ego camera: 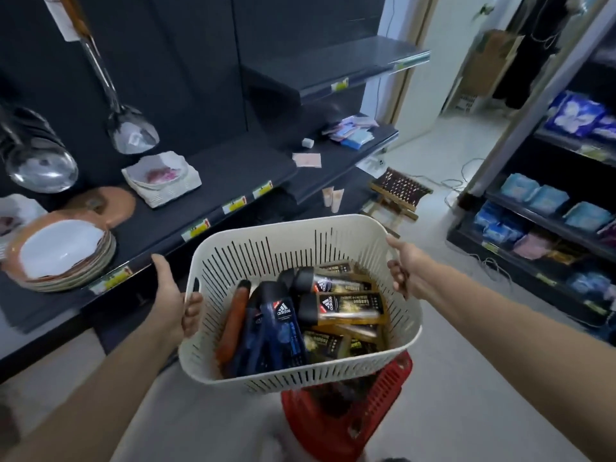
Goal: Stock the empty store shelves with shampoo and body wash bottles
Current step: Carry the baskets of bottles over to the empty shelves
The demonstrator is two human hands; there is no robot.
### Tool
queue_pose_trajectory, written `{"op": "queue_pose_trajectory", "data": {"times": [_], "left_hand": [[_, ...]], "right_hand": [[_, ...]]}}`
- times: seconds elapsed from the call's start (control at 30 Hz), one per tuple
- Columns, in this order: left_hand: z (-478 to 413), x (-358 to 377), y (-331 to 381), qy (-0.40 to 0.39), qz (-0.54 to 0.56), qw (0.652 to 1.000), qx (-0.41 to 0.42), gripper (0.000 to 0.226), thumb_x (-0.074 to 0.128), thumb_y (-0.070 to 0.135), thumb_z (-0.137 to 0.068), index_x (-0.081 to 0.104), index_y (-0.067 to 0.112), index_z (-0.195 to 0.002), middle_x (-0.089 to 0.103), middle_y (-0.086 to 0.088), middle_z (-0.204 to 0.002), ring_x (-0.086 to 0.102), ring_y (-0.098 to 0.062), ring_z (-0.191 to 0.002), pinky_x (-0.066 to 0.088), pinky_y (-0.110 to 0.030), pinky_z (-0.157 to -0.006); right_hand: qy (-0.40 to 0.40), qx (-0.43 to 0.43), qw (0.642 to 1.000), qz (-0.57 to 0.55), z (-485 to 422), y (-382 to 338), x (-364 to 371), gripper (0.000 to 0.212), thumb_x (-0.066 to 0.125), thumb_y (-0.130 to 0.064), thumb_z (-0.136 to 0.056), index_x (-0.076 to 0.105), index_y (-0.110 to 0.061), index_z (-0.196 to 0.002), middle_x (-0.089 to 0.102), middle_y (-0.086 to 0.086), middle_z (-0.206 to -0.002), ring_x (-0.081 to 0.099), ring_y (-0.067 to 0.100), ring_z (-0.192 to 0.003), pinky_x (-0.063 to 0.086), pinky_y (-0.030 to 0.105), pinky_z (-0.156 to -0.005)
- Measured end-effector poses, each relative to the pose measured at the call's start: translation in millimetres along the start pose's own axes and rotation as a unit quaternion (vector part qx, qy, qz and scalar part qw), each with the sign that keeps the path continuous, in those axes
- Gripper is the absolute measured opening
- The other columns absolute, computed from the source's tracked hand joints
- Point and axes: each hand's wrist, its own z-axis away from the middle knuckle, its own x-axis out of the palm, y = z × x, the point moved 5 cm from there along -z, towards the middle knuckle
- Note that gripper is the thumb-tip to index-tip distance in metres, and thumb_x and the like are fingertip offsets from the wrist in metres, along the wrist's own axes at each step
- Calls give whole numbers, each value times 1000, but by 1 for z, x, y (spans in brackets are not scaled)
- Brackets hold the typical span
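From the head camera, looking down: my left hand [170, 295] grips the cream slotted basket [333, 378] at its left end. The palm lies against the outside wall and the fingers [192, 311] curl in through the handle slot. My right hand [408, 268] clasps the opposite rim, thumb along the top edge and fingers curled round it. I cannot tell how far they wrap underneath.

Between my hands, inside the basket, the bottles lie on their sides in a loose heap. A dark blue bottle [283, 328] marked adidas lies nearer my left hand, with an orange-red bottle [233, 321] just beside it against the left wall. Several gold-labelled bottles [350, 308] with black caps are stacked toward my right hand.

Directly below the basket, nearer my body, a red basket [366, 411] sits on the floor.

Beyond my left hand runs a dark shelf [233, 175] with yellow price tags [195, 230] along its edge. A stack of plates [63, 258] sits on it out past my left thumb, and steel ladles [133, 128] hang above. Further along that shelf lie some small flat packets [350, 131].

Ahead of my right hand, well apart, a small woven stool [400, 191] stands on the floor. Out to the right of that hand are shelves of blue packs [573, 115].
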Motion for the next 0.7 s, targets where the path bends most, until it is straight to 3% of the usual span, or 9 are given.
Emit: {"op": "queue_pose_trajectory", "data": {"times": [0.3, 0.43, 0.53, 0.7], "left_hand": [[-42, 71, 15, 162, 79, 982, 47, 84, 12, 101, -56, 28, 19, -52, 25, 3, -39, 17, -11, -29, 16, -15, -33], [-60, 92, 17, 210, 115, 968, 69, 83, 19, 104, -45, 28, 22, -53, 25, 3, -41, 18, -10, -31, 15, -15, -34], [-75, 92, 26, 253, 101, 960, 58, 89, 20, 108, -33, 31, 21, -53, 30, 0, -46, 23, -13, -33, 19, -17, -35], [-108, 87, 30, 279, 74, 956, 50, 91, 16, 108, -36, 29, 20, -52, 30, -2, -48, 25, -15, -35, 22, -25, -39]], "right_hand": [[-104, -27, 988, 113, -147, -129, 36, 58, 47, -55, -95, 35, -19, -51, 31, -6, -33, 24, 8, -25, 22, 16, -38], [-123, -56, 980, 149, -197, -169, 66, 54, 51, -53, -94, 38, -19, -55, 33, -7, -32, 25, 6, -23, 24, 11, -33], [-131, -66, 973, 179, -225, -186, 90, 51, 51, -53, -94, 38, -19, -58, 33, -7, -34, 25, 6, -24, 24, 12, -31], [-121, -63, 966, 221, -270, -179, 114, 53, 52, -57, -91, 39, -18, -58, 36, -3, -50, 26, 10, -40, 25, 19, -39]]}}
